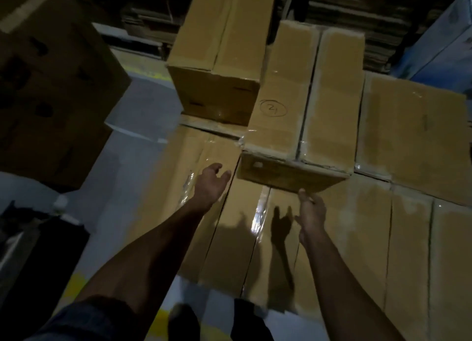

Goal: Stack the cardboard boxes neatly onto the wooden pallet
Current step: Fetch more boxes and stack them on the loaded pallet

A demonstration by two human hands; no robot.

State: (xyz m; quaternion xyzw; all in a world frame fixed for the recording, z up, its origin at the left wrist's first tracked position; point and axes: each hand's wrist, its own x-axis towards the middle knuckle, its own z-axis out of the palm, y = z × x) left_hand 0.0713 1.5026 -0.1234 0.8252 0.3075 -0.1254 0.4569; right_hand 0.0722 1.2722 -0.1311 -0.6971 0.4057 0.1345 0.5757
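Dim warehouse floor (143,167), grey with yellow paint marks, runs past a low layer of long cardboard boxes (357,238) laid side by side, their seams shiny with clear tape. On top of that layer sit more cartons, among them a box marked with a circled "21" (304,105) in pen, its near end dented and its tape wrinkled, and a taller box (217,60) just to its left. The left hand (210,183) hovers over the lower layer beside the marked box's near left corner, fingers (226,174) loosely spread and holding nothing. The right hand (311,210) reaches under the marked box's near bottom edge, fingers relaxed and parted, thumb tip at or just short of the cardboard; contact is unclear. Darker printed cartons (51,85) stand to the left, flattened cardboard stacks behind.
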